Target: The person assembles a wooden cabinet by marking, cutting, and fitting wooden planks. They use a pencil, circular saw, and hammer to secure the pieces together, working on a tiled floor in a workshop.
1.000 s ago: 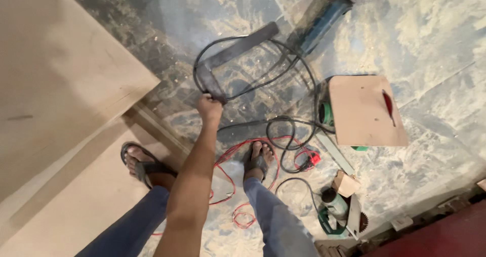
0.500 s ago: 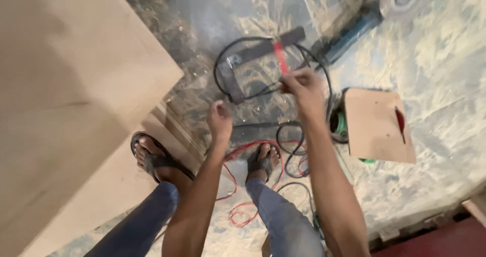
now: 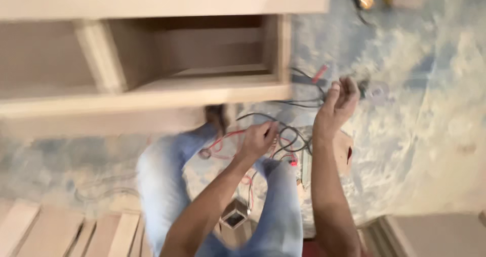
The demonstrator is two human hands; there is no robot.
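So the black cable [image 3: 291,138] is a loose tangle of loops on the dusty floor [image 3: 430,135], right in front of the wooden cabinet [image 3: 167,59] and just above the knees in blue jeans [image 3: 167,186]. The left hand [image 3: 258,138] sits on the near edge of that tangle with its grip curled narrow around a strand, though the blur is heavy, so I can't say exactly how much it's got. The right hand [image 3: 340,101] is up at the far side of the tangle, fingers half open; whether it actually pinches a cable there, I can't tell. A thin red wire [image 3: 230,135] snakes beside the black cable toward the cabinet, and a small red-handled tool [image 3: 320,73] lies just past it.

Compared with half a second ago, the view has swung a lot: the cabinet with its open compartments now fills the top, where before it was a flat board at the side. The right hand was holding something red then; now that's not clear.
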